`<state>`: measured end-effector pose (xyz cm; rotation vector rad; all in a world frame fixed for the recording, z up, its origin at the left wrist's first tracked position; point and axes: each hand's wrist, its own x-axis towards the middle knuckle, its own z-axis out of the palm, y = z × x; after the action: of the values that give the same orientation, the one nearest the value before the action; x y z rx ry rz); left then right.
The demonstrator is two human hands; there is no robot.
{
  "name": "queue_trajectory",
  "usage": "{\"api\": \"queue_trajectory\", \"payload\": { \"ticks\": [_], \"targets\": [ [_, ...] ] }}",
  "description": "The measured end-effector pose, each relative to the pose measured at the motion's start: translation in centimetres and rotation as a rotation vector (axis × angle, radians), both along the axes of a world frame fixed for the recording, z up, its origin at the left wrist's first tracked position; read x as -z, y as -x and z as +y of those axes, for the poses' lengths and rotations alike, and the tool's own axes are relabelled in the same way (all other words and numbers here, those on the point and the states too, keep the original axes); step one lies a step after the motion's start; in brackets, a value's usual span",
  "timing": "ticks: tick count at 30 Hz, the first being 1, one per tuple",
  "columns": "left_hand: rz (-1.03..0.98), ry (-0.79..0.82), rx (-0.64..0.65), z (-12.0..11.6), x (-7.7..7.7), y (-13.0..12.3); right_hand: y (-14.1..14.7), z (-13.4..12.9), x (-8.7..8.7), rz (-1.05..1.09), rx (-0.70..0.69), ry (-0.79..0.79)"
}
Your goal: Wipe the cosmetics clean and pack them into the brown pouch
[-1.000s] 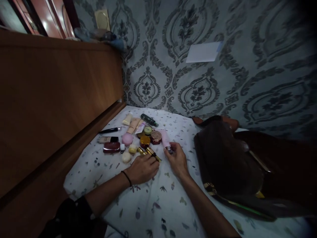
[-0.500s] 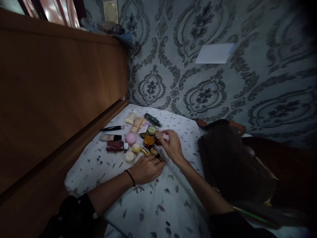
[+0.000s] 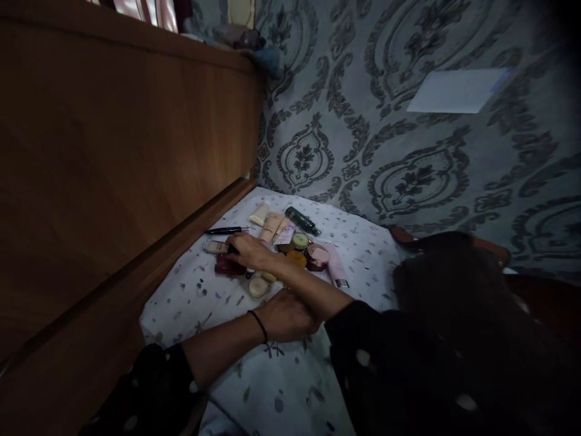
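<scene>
My right hand (image 3: 249, 250) reaches across to the left, with thumb and fingers closed round the black cap end of a foundation bottle (image 3: 215, 246). Just below those fingers lies a dark red bottle (image 3: 227, 265). Under my right forearm rests my left hand (image 3: 285, 316), a black band on its wrist; the forearm hides its fingers. Near it are a round cream-coloured jar (image 3: 258, 287) and an amber jar (image 3: 296, 260), partly covered by the arm. A rose-gold lidded jar (image 3: 318, 254) and a pink tube (image 3: 336, 265) lie to the right.
A black pen-shaped tube (image 3: 227, 230), a cream tube (image 3: 259, 214), a beige tube (image 3: 271, 227), a green-lidded jar (image 3: 300, 240) and a dark green bottle (image 3: 302, 221) lie on the patterned sheet (image 3: 181, 303). A wooden panel (image 3: 136, 121) borders the left; a dark bag (image 3: 436, 290) stands right.
My right hand has left the rose-gold jar and moved left to the foundation bottle, its forearm now crossing over my left hand. The camera view has shifted left.
</scene>
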<state>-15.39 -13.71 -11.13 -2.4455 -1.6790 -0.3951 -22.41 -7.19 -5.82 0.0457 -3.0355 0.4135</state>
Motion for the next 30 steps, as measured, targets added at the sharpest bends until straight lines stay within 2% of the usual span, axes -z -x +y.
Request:
{"api": "queue_trajectory", "payload": {
  "ticks": [5, 8, 13, 16, 20, 22, 24, 28, 30],
  "targets": [
    [-0.046, 0.076, 0.016, 0.0, 0.5, 0.5, 3.4, 0.3, 0.0, -0.134, 0.066, 0.02],
    [-0.062, 0.103, 0.029, 0.2, 1.1, 0.7, 4.3, 0.7, 0.1, -0.182, 0.034, -0.002],
    [-0.048, 0.139, -0.019, 0.1, 0.9, 0.4, 4.3, 0.7, 0.0, -0.198, -0.008, -0.092],
    [-0.026, 0.116, -0.106, -0.2, 0.1, 0.2, 3.3, 1.1, -1.0, -0.154, 0.03, -0.096],
    [0.018, 0.114, -0.228, -0.6, -0.8, 0.4, 0.0, 2.9, -3.5, -0.012, 0.103, -0.025],
    [0.034, 0.126, -0.309, -0.7, -1.1, 0.8, -2.6, 4.2, -4.5, 0.096, 0.166, 0.077],
    [0.04, 0.138, -0.38, -0.8, -1.3, 1.4, -5.9, 5.4, -5.0, 0.206, 0.24, 0.249],
    [0.058, 0.148, -0.472, -1.0, -1.5, 2.3, -13.4, 6.6, -4.2, 0.294, 0.376, 0.681],
    [0.099, 0.101, -0.448, -1.2, -1.4, 2.3, -16.9, 6.6, -3.2, 0.303, 0.439, 0.823]
  ]
}}
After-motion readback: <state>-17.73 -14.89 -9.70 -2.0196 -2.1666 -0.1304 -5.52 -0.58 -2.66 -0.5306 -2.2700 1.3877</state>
